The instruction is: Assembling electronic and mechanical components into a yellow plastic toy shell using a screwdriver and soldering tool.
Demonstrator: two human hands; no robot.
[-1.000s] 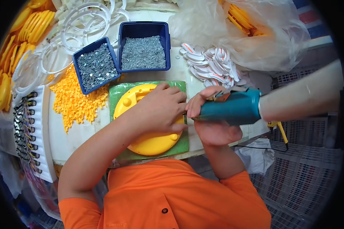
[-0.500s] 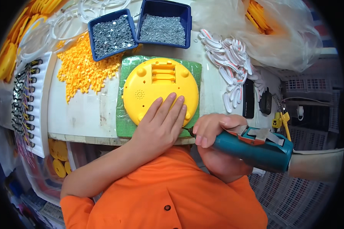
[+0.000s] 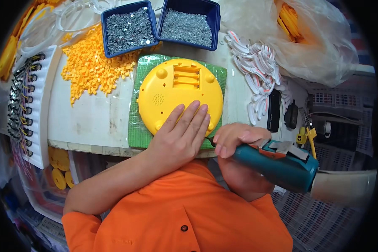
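Observation:
A round yellow plastic housing (image 3: 176,90) lies on a green mat (image 3: 137,136), its open battery compartment toward the far side. My left hand (image 3: 177,133) rests flat on its near part, fingers stretched out. My right hand (image 3: 239,147) is wrapped round a teal electric screwdriver (image 3: 277,166), held nearly level at the right. The tool's dark bit points left, at the housing's near right edge beside my left fingers. Whether its tip touches the housing cannot be made out.
Two blue bins (image 3: 108,46) of small metal parts stand behind the mat. Small yellow pieces (image 3: 94,63) are heaped at the left, near a white rack (image 3: 42,113) of wired parts. White curved parts (image 3: 258,69), a black phone-like slab (image 3: 274,111) and a plastic bag (image 3: 327,46) lie to the right.
The view has shifted slightly, so the bench items sit a little differently in it. My left hand stays flat on the housing and my right hand keeps its grip on the screwdriver.

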